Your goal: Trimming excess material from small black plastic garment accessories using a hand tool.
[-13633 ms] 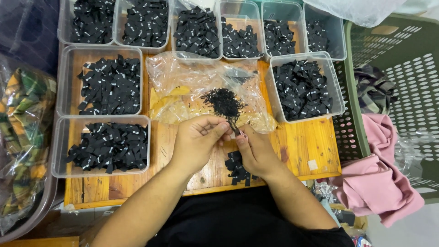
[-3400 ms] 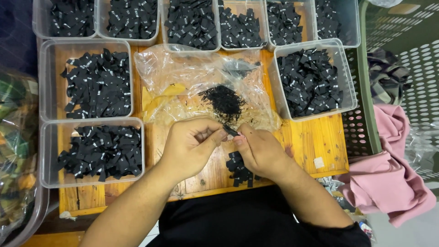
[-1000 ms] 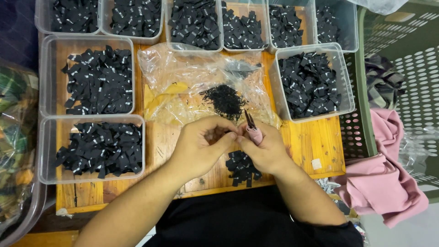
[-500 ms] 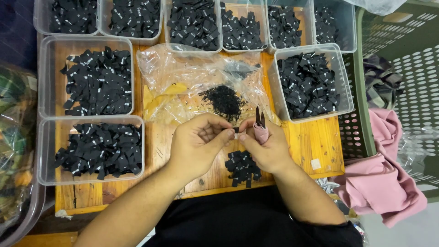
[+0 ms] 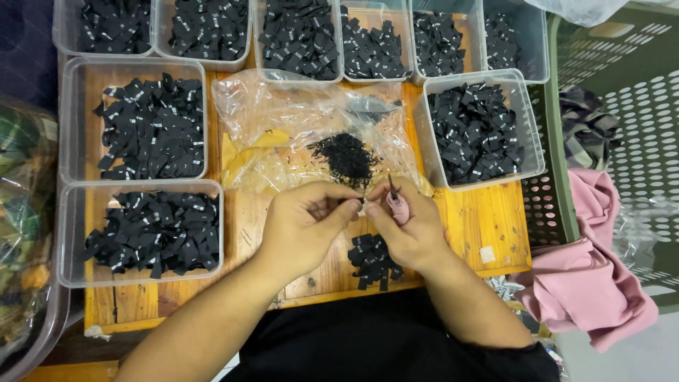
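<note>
We see clear bins of black labels [image 5: 154, 127] lining the wooden board's [image 5: 488, 219] left, far and right edges, so only a narrow bare strip near the body lies open. Both forearms angle inward over it. Our left hand [image 5: 304, 225] and right hand [image 5: 409, 228] meet fingertip to fingertip, pinching a small black label [image 5: 358, 204] between them. The right also clasps a pink-handled tool [image 5: 397, 203], tip up. A small pile of labels [image 5: 373, 259] lies just below the right hand.

A scratched wooden surface [image 5: 495, 219] carries clear plastic tubs [image 5: 134, 67] along its back and left edges. A green perforated basket [image 5: 622, 85] stands at the right, with pink cloth [image 5: 594, 283] draped beside it.
</note>
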